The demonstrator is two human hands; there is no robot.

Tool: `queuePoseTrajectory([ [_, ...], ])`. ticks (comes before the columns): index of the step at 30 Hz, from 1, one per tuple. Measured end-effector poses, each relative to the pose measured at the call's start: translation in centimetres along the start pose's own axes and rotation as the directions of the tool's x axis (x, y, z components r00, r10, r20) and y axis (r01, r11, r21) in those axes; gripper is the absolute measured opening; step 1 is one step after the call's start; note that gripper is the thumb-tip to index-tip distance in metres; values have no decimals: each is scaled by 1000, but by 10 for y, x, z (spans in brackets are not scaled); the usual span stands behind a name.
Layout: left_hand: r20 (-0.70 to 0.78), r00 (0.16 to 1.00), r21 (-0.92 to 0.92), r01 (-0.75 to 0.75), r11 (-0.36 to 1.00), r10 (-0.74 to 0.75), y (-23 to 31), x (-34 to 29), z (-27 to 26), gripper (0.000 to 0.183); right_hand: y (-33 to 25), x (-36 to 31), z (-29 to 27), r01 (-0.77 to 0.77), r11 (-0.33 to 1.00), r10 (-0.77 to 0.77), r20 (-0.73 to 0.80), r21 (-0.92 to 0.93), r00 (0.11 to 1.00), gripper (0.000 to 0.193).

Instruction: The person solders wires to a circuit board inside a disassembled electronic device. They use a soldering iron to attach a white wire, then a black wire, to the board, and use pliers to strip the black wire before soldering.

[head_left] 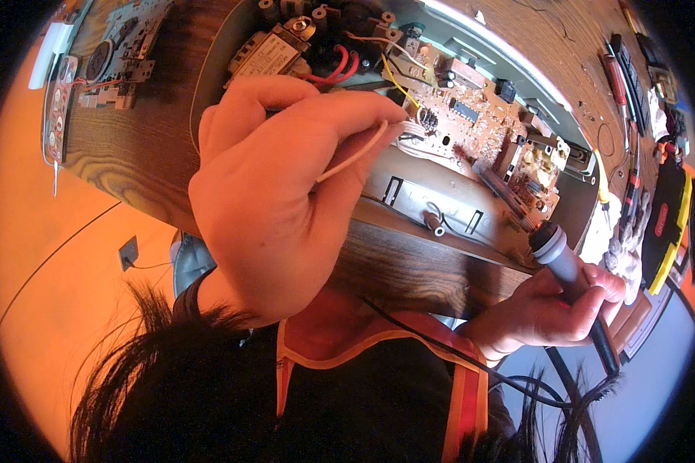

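My right hand (pixel 567 309) is wrapped round the dark handle of a soldering iron (pixel 557 251). Its metal barrel slants up and left over a tan circuit board (pixel 479 116) crowded with parts. Over the left part of the opened device, my left hand (pixel 274 185) is closed in a pinch on a thin whitish strand (pixel 355 152), wire or solder, I cannot tell which. The pinching fingertips are just above the board's near left edge, beside a yellow wire (pixel 398 79). The hand hides part of the casing and what lies beneath it.
A transformer (pixel 272 55) and red wires (pixel 340 63) sit in the casing's far left. Another circuit board (pixel 123 54) lies on the wooden table (pixel 116 139) at left, beside a power strip (pixel 58 123). Tools, including a red-handled screwdriver (pixel 616 81), line the right. The iron's black cord (pixel 432 343) crosses my lap.
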State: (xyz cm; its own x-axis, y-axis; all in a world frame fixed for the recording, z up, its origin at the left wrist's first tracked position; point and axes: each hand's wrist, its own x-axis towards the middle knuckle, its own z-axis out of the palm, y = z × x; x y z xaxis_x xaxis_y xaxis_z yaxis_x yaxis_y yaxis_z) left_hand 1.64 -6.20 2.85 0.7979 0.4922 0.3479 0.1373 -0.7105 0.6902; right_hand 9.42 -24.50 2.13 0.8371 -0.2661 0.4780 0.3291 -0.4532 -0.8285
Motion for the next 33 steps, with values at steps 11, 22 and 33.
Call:
queuePoseTrajectory([
  [11, -35, 999, -32, -12, 999, 11, -3, -1, 4, 14, 12, 4, -5, 254, 951, -245, 75, -175, 967, 22],
  [22, -31, 999, -36, -12, 999, 11, -2, -1, 3, 15, 3, -1, 1, 14, 985, -17, -13, -170, 1000, 20],
  [33, -24, 1000, -34, 19, 999, -20, 0, -2, 4, 16, 0, 4, 3, -5, 999, 4, 28, 48, 1000, 18],
])
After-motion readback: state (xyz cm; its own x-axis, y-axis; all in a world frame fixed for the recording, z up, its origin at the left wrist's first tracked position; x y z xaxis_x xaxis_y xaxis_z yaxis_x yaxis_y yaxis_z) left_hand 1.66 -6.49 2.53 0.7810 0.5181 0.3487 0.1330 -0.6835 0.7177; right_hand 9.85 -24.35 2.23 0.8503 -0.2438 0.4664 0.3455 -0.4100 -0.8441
